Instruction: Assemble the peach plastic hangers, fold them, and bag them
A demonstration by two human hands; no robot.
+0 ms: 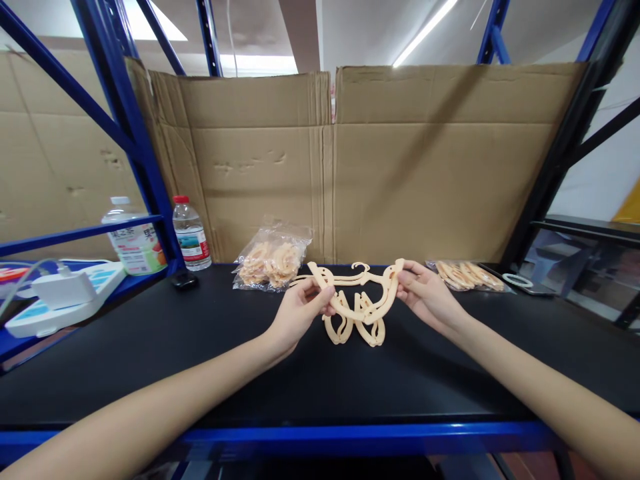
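Note:
A cluster of pale beige plastic hanger-shaped pieces [360, 303] hangs just above the black shelf top [200, 360], held between both hands. My left hand [300, 313] pinches the left arm of the cluster. My right hand [425, 293] grips its right end. Both hands have fingers closed on the plastic. The lower hook parts dangle near the shelf surface.
A clear bag of similar beige pieces [273, 263] lies behind the hands, and another bag [467, 275] sits at the right. Two water bottles [190, 233] [133, 237] stand at the left by a blue rack post. Cardboard [380, 167] walls the back. A white power strip [60, 293] lies far left.

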